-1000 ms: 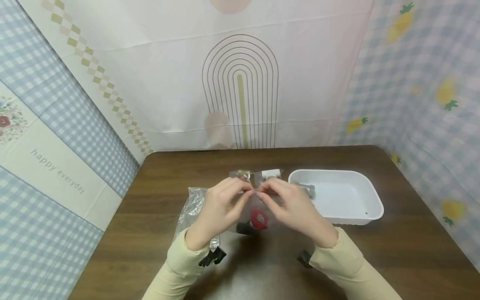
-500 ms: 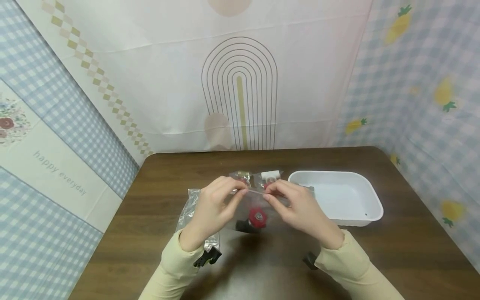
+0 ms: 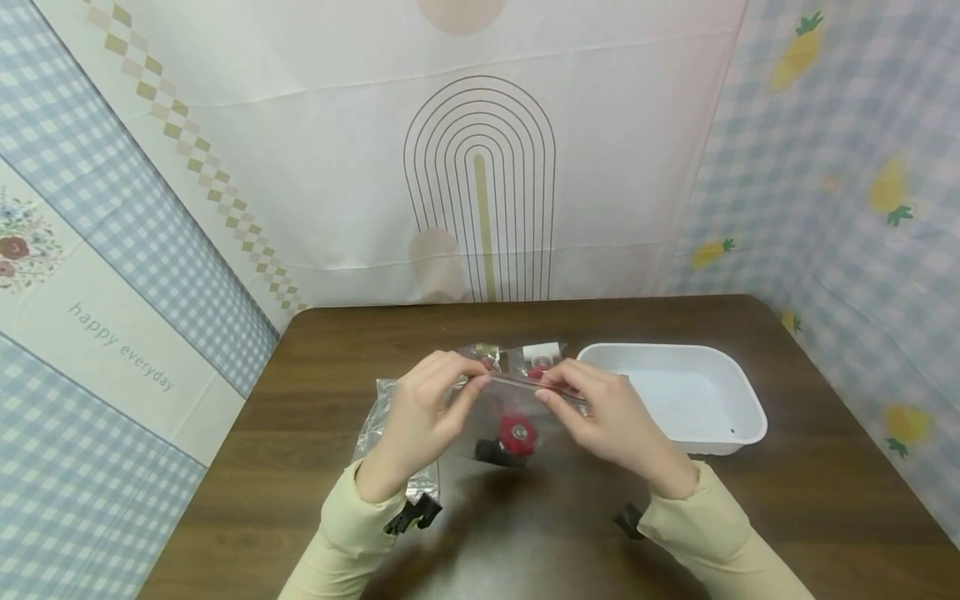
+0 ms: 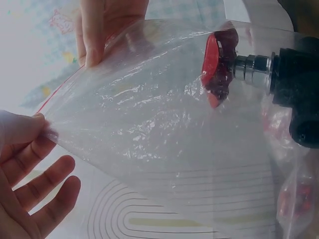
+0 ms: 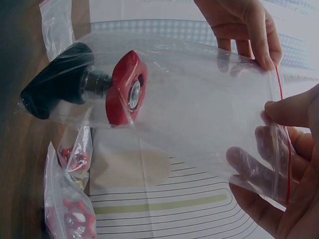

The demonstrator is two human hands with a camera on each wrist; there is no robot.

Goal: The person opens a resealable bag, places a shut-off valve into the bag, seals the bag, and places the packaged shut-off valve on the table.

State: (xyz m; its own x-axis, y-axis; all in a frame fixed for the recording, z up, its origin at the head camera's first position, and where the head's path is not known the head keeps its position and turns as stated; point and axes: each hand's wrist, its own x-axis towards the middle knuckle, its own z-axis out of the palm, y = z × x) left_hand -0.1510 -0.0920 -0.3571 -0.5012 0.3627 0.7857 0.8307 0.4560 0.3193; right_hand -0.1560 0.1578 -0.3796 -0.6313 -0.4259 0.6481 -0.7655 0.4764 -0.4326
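A clear zip bag (image 5: pixel 199 99) with a red line along its mouth hangs between my hands. Inside it, near the bottom, is a black valve (image 3: pixel 491 452) with a red lobed handwheel (image 5: pixel 124 92) on a silver stem. My left hand (image 3: pixel 431 408) pinches one end of the bag's mouth between thumb and fingertips. At the other side of the mouth, my right hand (image 3: pixel 603 417) pinches the edge with thumb and index finger. In the right wrist view, some right fingers (image 5: pixel 249 201) show through or behind the film.
Two small clear bags lie behind my hands, one with a brass-coloured part (image 3: pixel 487 352), one with a white part (image 3: pixel 542 352) and red handwheel. A white tray (image 3: pixel 753 408) stands at the right. A flattened clear bag (image 3: pixel 381 408) lies beside my left hand.
My hands have drawn apart along the bag's mouth, the right hand shifting rightwards, the left slightly left. The mouth edge between them now shows as a stretched line.
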